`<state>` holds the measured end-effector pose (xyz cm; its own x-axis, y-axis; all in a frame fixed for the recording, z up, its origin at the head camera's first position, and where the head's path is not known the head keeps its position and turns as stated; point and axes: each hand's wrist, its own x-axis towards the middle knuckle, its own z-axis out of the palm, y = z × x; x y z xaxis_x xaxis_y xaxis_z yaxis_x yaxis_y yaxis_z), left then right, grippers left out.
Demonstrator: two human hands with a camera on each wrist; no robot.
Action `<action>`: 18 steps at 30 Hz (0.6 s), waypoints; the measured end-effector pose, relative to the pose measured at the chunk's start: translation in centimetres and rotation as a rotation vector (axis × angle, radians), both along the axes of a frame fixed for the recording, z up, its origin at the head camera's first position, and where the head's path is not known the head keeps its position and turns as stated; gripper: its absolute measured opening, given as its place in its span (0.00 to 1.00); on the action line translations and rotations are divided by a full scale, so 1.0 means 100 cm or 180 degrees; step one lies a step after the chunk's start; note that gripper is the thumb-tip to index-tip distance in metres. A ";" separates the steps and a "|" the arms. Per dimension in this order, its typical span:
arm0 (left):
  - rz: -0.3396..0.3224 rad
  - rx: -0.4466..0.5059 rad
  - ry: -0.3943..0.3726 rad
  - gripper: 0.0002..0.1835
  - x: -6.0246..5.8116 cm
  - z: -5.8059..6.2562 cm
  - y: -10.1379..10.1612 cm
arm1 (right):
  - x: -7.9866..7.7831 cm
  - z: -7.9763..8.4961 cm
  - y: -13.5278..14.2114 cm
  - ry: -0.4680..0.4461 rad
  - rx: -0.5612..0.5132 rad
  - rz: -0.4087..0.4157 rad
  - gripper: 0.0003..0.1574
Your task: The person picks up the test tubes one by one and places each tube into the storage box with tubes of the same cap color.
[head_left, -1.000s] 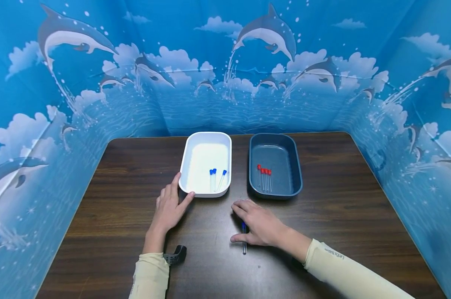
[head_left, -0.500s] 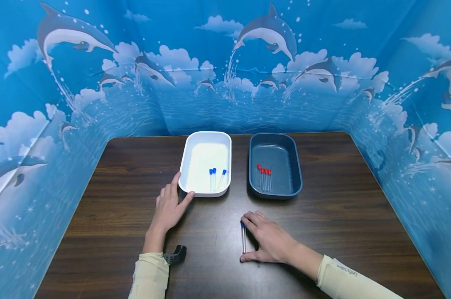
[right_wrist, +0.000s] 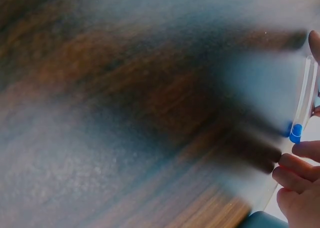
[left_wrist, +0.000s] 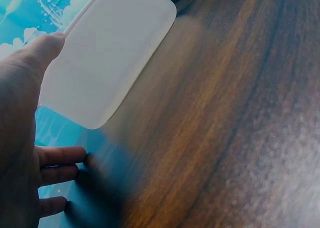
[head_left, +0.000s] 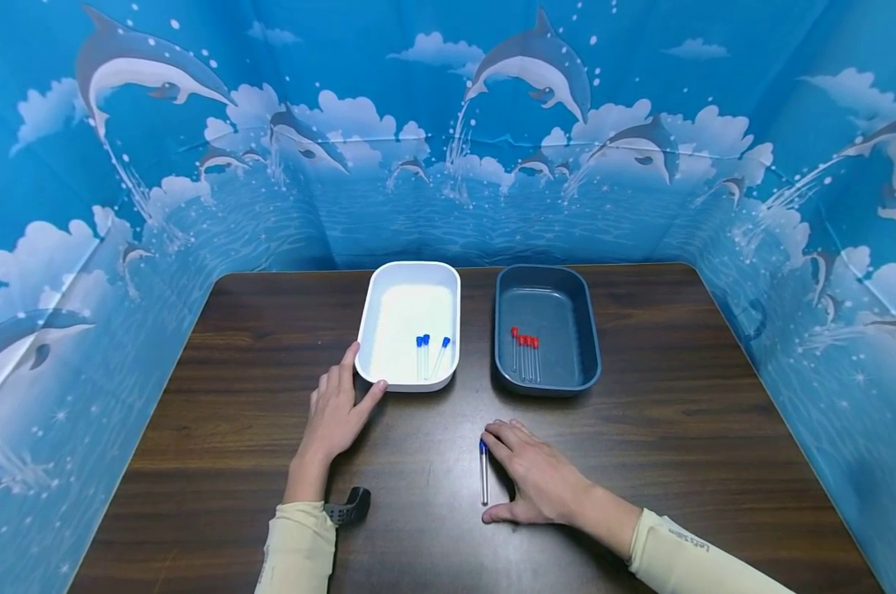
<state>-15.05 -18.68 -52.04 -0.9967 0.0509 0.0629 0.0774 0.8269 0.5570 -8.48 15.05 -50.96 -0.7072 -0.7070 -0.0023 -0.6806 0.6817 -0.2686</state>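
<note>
A clear tube with a blue cap (head_left: 483, 472) lies lengthwise near the middle of the dark wooden table. My right hand (head_left: 539, 477) is just right of it, thumb and fingers spread. The right index fingertip is at the blue cap, and the thumb tip is just beyond the other end, with a small gap. In the right wrist view the tube (right_wrist: 304, 95) sits between thumb and index finger. My left hand (head_left: 338, 412) rests against the white tray (head_left: 371, 307), with thumb and index finger at its near left corner. Several blue-capped tubes (head_left: 422, 356) lie in that tray.
Right of the white tray stands a dark blue tray (head_left: 595, 355) holding several red-capped tubes (head_left: 525, 353). A black watch-like band (head_left: 350, 506) is at the left wrist. A dolphin-patterned blue curtain (head_left: 418, 223) surrounds the table's far and side edges.
My right hand has shifted right and toward the near edge, uncovering the blue-capped tube. Its thumb has since drawn slightly right of the tube's end. My left hand stays at the white tray.
</note>
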 end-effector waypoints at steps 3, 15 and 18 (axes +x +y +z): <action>0.0000 0.0008 -0.0002 0.46 0.000 0.000 0.000 | 0.000 0.000 0.000 0.0023 -0.0011 -0.0001 0.67; -0.0005 0.0014 -0.0020 0.46 -0.001 0.000 0.000 | 0.000 0.001 -0.001 0.0028 -0.0021 -0.0021 0.62; -0.0005 0.0015 -0.0024 0.46 -0.001 0.000 0.000 | 0.000 0.001 -0.001 0.0041 -0.0010 -0.0009 0.61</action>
